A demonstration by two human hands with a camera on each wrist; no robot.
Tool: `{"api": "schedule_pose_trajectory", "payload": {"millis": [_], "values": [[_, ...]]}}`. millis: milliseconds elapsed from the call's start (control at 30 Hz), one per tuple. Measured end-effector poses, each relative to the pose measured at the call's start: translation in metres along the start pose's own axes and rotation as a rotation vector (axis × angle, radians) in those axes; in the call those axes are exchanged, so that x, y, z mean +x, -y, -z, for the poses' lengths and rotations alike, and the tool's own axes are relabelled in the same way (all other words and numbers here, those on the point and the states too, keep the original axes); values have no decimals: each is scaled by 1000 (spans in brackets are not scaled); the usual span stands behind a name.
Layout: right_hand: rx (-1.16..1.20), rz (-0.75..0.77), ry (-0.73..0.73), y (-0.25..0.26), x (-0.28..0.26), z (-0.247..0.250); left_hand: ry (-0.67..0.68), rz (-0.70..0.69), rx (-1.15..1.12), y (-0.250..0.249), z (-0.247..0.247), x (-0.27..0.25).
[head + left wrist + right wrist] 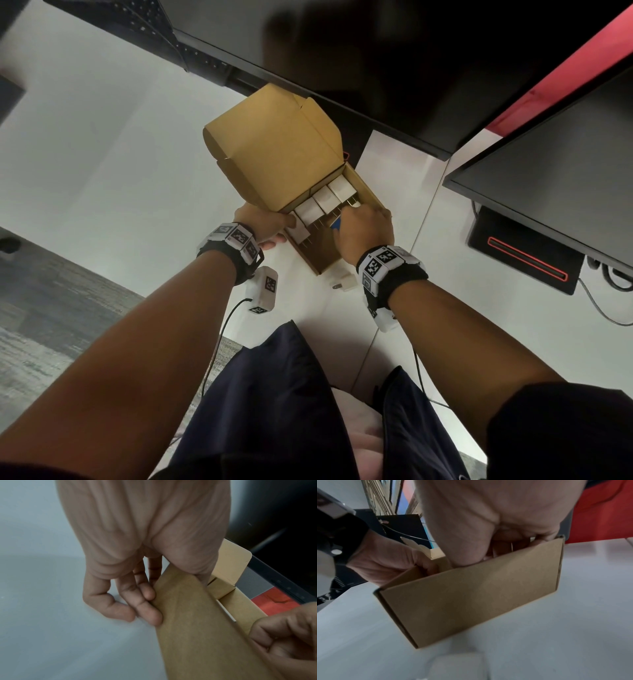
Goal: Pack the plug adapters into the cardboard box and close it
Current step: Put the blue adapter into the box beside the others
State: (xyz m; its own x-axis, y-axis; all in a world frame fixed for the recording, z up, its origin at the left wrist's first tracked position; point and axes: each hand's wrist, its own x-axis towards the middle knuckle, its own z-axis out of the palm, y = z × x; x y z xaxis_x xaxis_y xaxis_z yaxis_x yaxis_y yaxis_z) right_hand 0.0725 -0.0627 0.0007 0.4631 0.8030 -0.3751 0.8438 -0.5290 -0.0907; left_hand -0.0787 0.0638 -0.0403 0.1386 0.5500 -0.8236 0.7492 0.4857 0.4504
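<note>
The brown cardboard box [274,147] stands on the white table with its lid raised. A row of white plug adapters [323,198] lies along its far side. My left hand [270,222] pinches the box's left wall [197,628], thumb inside and fingers [150,614] outside. My right hand [363,222] reaches inside the box with curled fingers around an adapter, of which only a white and blue bit shows. The front wall [471,601] hides the hand's fingertips in the right wrist view. One more white adapter [344,282] lies on the table by my right wrist.
A black monitor [376,51] hangs close behind the box. A second monitor [548,164] and its stand base [524,257] are to the right, with cables [603,308]. A keyboard [137,20] lies far left. The table edge [102,277] runs at the left above carpet.
</note>
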Motion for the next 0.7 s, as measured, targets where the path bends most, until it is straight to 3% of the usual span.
{"api": "schedule_pose_trajectory", "payload": {"millis": [267, 700], "values": [[50, 94, -33, -3, 2, -8, 9, -3, 13, 0, 0, -1], [61, 42, -14, -2, 7, -2, 9, -19, 7, 0, 1, -3]]}}
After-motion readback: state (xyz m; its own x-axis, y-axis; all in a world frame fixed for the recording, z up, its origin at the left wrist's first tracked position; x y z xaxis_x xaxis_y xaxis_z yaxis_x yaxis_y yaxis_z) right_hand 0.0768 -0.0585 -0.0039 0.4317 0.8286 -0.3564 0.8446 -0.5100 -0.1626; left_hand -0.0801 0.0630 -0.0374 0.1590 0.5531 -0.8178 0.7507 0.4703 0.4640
